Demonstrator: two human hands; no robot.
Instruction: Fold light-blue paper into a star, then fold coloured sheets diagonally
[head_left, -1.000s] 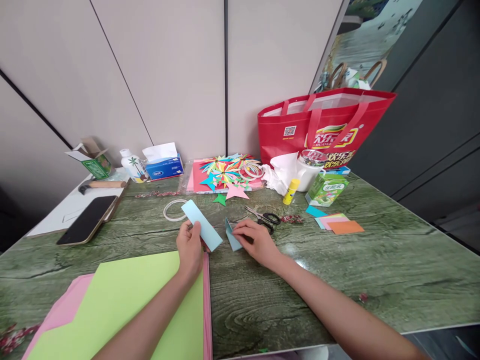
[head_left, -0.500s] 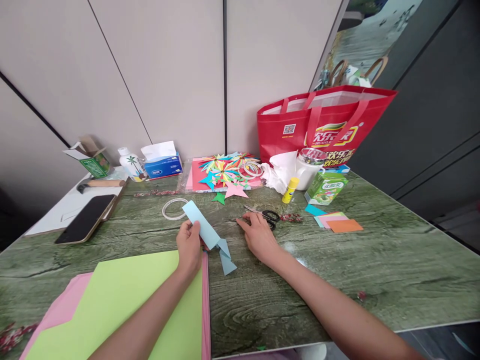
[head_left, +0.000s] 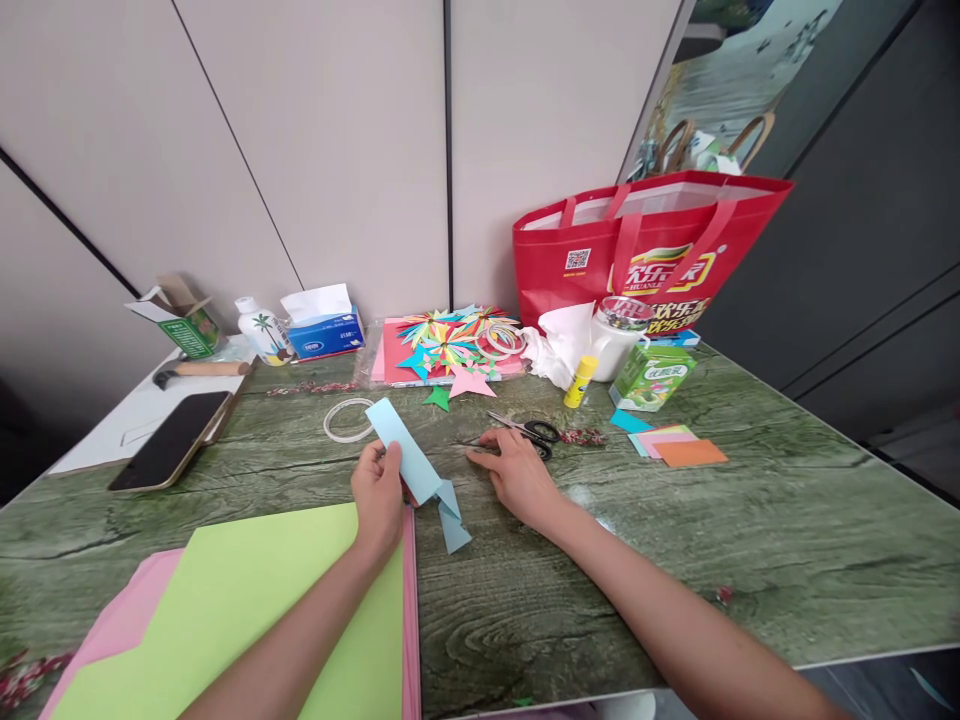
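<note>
My left hand pinches a light blue paper strip between thumb and fingers. The strip slants down to the right, and a folded light blue tail hangs from its lower end. On the table to the right, my right hand lies over a pair of scissors with black handles. Its thumb and forefinger are at one blade, while the other blade shows beyond the knuckles. The scissors are spread apart and partly hidden under the hand. Green sheets lie under my left forearm, on top of pink ones.
A tape roll lies left of the strip. Behind are paper stars, a glue stick, a white mug, a green carton and a red bag. Small paper pieces lie right; a phone lies left.
My right hand has shifted slightly, its thumb and forefinger now at the nearer scissor blade, which shows more clearly. My left hand and the blue strip have hardly moved.
</note>
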